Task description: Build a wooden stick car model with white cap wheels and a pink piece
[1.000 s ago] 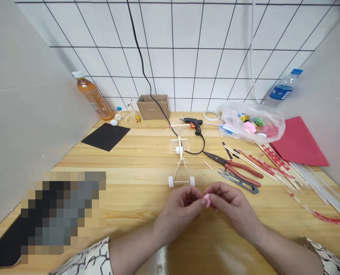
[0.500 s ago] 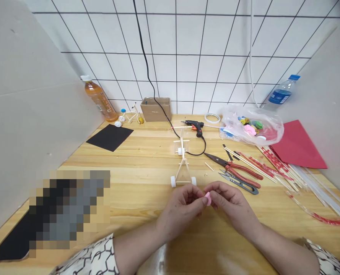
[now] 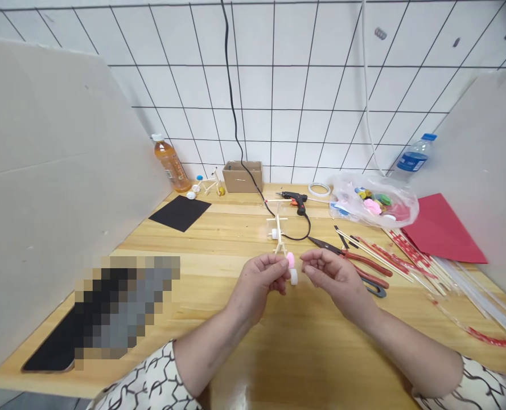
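Observation:
A small pink piece (image 3: pixel 291 260) is pinched between the thumb and fingers of my left hand (image 3: pixel 259 285). My right hand (image 3: pixel 336 279) is just to the right of it, fingers bent and apart from the piece; whether something tiny sits at its fingertips is too small to tell. Behind my left hand stands a wooden-stick frame (image 3: pixel 279 228) with white wheels. One white wheel (image 3: pixel 294 277) shows just below the pink piece, and the rest of the frame's near end is hidden by my left hand.
A black glue gun (image 3: pixel 294 200) with its cord lies behind the frame. Red-handled pliers (image 3: pixel 363 263), sticks (image 3: pixel 374 254) and a plastic bag of caps (image 3: pixel 374 202) are to the right. A cardboard box (image 3: pixel 243 177) stands by the wall; black sheet (image 3: pixel 180 213) at left.
My hands have moved apart and slightly up. The pink piece stays in my left hand, now away from my right fingers. The view has shifted, and my left hand now covers part of the frame.

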